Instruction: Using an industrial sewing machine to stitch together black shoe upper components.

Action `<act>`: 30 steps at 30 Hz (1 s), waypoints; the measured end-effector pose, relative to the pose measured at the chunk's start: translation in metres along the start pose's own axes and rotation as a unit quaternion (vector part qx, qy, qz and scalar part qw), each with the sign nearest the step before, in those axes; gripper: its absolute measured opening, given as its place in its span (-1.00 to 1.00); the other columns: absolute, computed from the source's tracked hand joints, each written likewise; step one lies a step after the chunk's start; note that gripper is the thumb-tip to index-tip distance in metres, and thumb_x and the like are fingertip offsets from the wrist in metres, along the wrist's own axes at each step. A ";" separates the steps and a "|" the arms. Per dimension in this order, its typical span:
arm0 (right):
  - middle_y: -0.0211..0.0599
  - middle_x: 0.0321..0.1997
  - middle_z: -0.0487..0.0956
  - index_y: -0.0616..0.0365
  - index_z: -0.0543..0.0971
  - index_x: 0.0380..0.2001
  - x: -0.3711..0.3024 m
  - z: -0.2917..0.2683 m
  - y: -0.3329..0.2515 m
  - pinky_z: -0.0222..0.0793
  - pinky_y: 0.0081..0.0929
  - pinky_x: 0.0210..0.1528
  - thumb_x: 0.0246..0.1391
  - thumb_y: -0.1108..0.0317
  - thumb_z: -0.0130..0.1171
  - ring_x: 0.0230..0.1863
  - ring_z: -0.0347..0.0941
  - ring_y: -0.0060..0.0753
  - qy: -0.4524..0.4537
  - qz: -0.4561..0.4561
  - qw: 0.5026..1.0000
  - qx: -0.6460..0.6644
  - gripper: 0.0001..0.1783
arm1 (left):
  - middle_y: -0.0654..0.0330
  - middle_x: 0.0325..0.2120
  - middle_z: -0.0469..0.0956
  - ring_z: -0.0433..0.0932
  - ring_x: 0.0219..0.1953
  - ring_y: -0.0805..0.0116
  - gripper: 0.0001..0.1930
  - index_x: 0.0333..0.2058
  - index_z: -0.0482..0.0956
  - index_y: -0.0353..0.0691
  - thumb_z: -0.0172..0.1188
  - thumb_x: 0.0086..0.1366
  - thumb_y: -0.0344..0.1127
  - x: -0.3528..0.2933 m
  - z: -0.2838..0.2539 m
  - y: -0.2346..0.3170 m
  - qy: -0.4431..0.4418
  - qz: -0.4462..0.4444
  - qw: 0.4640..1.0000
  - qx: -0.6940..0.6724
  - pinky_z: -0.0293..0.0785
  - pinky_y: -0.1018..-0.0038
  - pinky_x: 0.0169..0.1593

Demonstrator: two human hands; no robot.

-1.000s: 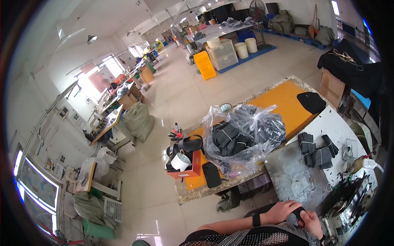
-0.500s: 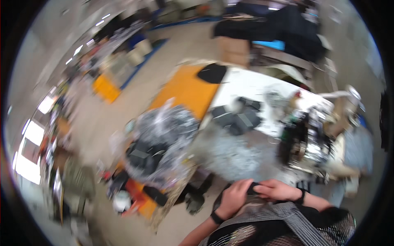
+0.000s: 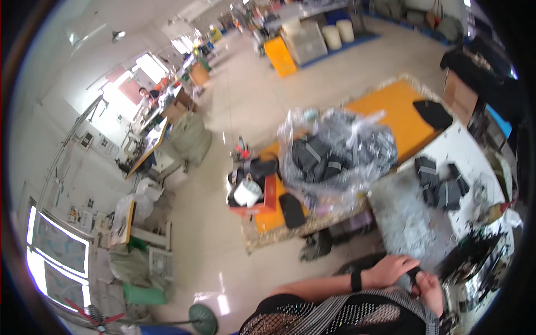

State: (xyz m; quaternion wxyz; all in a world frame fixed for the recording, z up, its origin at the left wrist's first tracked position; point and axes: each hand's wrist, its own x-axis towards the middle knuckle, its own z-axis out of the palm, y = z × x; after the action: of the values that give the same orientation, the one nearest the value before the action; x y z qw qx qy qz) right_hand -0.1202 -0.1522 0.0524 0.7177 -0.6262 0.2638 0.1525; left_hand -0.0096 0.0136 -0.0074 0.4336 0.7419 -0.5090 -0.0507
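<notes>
At the lower right, close to my body, my left hand (image 3: 389, 270) and my right hand (image 3: 430, 291) meet on a small black fabric piece (image 3: 414, 273). Both sets of fingers are closed on it, and most of the piece is hidden by them. Just beyond lies the worn grey worktop (image 3: 403, 220), joined to a white tabletop (image 3: 474, 151). Several dark grey pieces with light stripes (image 3: 446, 192) lie there in a loose pile. Left of that, a clear plastic bag (image 3: 365, 139) holds more dark pieces (image 3: 312, 159).
The bag rests on an orange table (image 3: 385, 100), with a black flat piece (image 3: 432, 114) at its far end. A red box (image 3: 262, 204) and another black piece (image 3: 291, 211) lie nearer. Dark, shiny machinery (image 3: 477, 268) stands at right. A person (image 3: 147, 96) sits far left.
My view has swung left, so the tables and hands appear farther right and the left wall shows more. Both hands stay together on the black piece.
</notes>
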 end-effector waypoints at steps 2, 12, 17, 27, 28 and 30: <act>-0.49 -0.68 0.39 0.14 0.49 -0.49 -0.002 0.007 -0.019 0.12 -0.64 -0.62 0.20 0.18 0.03 -0.68 0.24 -0.64 0.025 0.047 0.999 -0.011 -0.71 | 0.04 -0.16 0.48 0.52 -0.14 0.12 -0.64 -0.06 0.41 -0.26 0.00 0.14 -0.36 -0.002 0.010 -0.004 -0.010 -0.022 1.000 0.011 0.50 0.33 -0.16; -0.62 -0.65 0.34 0.13 0.49 -0.46 -0.013 -0.005 -0.035 0.11 -0.68 -0.60 0.24 0.02 -0.03 -0.62 0.18 -0.75 -0.016 0.031 0.998 -0.058 -0.60 | 0.06 -0.18 0.51 0.52 -0.15 0.10 -0.63 -0.06 0.42 -0.22 -0.02 0.09 -0.46 0.032 -0.014 0.014 -0.061 -0.002 0.998 0.011 0.50 0.29 -0.15; -0.64 -0.63 0.30 0.08 0.48 -0.48 -0.005 0.004 -0.019 0.07 -0.69 -0.61 0.22 -0.08 -0.06 -0.63 0.13 -0.77 -0.057 -0.018 0.998 -0.018 -0.54 | 0.08 -0.34 0.56 0.57 -0.29 0.07 -0.62 -0.19 0.54 -0.17 0.10 -0.09 -0.51 0.028 -0.023 0.009 -0.016 0.013 0.999 0.034 0.52 0.27 -0.22; -0.64 -0.67 0.35 0.10 0.48 -0.56 -0.026 -0.013 0.002 0.10 -0.66 -0.58 0.23 0.09 -0.01 -0.62 0.18 -0.75 0.056 -0.025 0.997 -0.037 -0.62 | 0.02 -0.17 0.50 0.52 -0.14 0.06 -0.63 -0.06 0.42 -0.23 0.04 0.10 -0.43 0.031 0.006 0.018 -0.055 0.031 0.997 -0.040 0.49 0.29 -0.11; -0.61 -0.68 0.35 0.13 0.48 -0.54 -0.027 -0.010 -0.007 0.08 -0.68 -0.59 0.24 0.11 -0.02 -0.63 0.18 -0.76 0.067 -0.007 0.997 -0.040 -0.63 | 0.01 -0.17 0.50 0.52 -0.14 0.04 -0.63 -0.06 0.42 -0.25 0.04 0.10 -0.43 0.030 0.006 0.016 -0.045 0.041 0.997 -0.040 0.49 0.29 -0.11; -0.59 -0.69 0.35 0.17 0.46 -0.52 -0.020 -0.010 -0.016 0.07 -0.70 -0.60 0.25 0.11 -0.03 -0.65 0.17 -0.76 0.008 -0.022 1.000 0.001 -0.62 | 0.01 -0.17 0.49 0.52 -0.14 0.04 -0.63 -0.06 0.42 -0.25 0.03 0.10 -0.43 0.028 -0.002 0.013 -0.033 0.002 0.999 -0.017 0.49 0.29 -0.12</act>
State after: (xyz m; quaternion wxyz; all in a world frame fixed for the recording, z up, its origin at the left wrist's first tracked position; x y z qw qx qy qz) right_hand -0.1295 -0.1630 0.0757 0.7195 -0.6321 0.2562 0.1312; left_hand -0.0041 -0.0087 0.0128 0.4296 0.7310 -0.5236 -0.0827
